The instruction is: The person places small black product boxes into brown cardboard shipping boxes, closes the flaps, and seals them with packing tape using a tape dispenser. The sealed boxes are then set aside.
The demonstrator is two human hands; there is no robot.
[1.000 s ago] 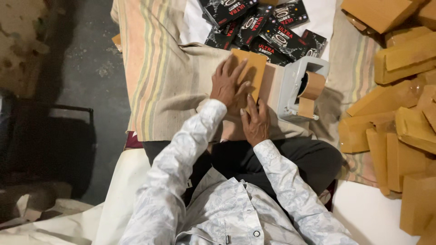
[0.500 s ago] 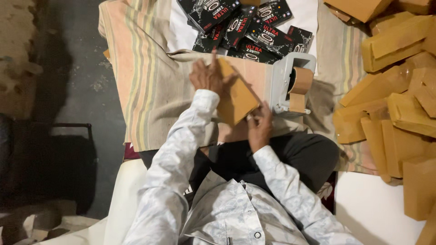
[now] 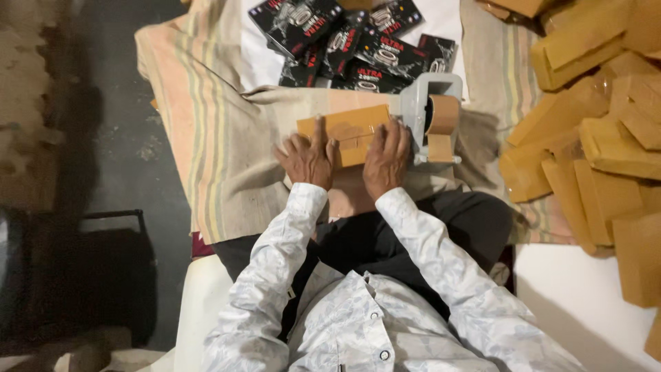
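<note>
A brown packet (image 3: 348, 133) is pressed flat on a striped cloth (image 3: 200, 138) in front of the seated person, held down from the near side by both hands. The left hand (image 3: 308, 157) lies spread on the packet's left half, its forefinger stretched up across the brown paper; the right hand (image 3: 387, 155) covers the right end, fingers laid flat and close together. Neither hand is closed around the packet: it is only pinned under open palms.

The packet's right edge is hemmed in by a grey tape dispenser (image 3: 430, 117) standing just beside it, with a roll of brown tape (image 3: 444, 114) set in it. Beyond the far edge a heap of black printed packs (image 3: 351, 41) lies on a white sheet (image 3: 258, 62), near but apart from the packet. To the left, bare cloth is left open up to its edge, past which dark floor (image 3: 96, 124) is seen. On the right, well apart, a large pile of wrapped brown packets (image 3: 599, 138) crowds the side.

The packet is seen as a flat oblong wrapped in brown paper, slightly tilted, its left end lower, with a glossy strip of tape across its middle
</note>
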